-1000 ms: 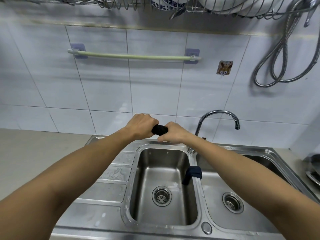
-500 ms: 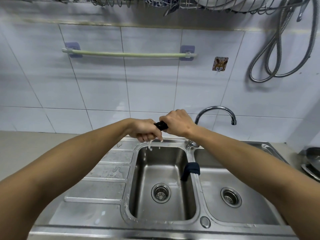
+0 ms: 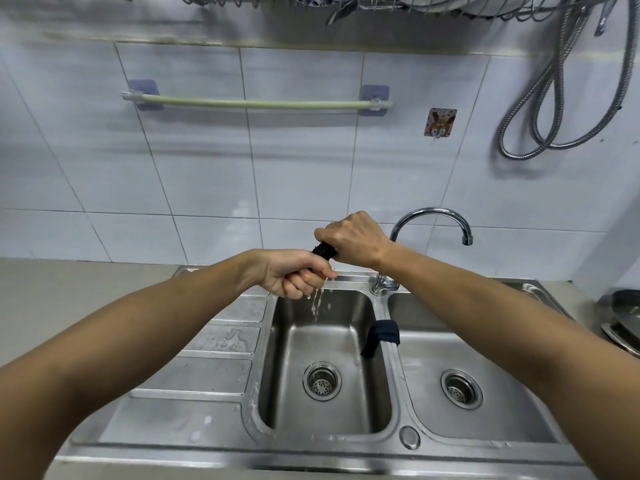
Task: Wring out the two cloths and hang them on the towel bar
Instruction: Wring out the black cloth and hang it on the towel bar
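Observation:
Both fists grip a twisted dark cloth (image 3: 324,251) over the back edge of the left sink basin (image 3: 294,403). My left hand (image 3: 294,277) is the lower fist, palm turned up, and water streams from it into the basin. My right hand (image 3: 353,239) is the higher fist, knuckles up, just right of it. Only a short dark stretch of this cloth shows between the fists. A second dark cloth (image 3: 382,334) hangs over the divider between the two basins. The pale green towel bar (image 3: 256,104) is bare on the tiled wall above.
A chrome faucet (image 3: 433,220) arches behind my right wrist. The right basin (image 3: 485,427) lies beside the left one, the ribbed drainboard (image 3: 214,344) to the left. A coiled metal hose (image 3: 540,109) hangs at upper right, a dish rack (image 3: 415,5) overhead, metal pans (image 3: 623,320) at far right.
My hands have twisted the cloth further: the left fist rolled palm up and dropped, the right fist rose. Water now runs from the cloth into the basin.

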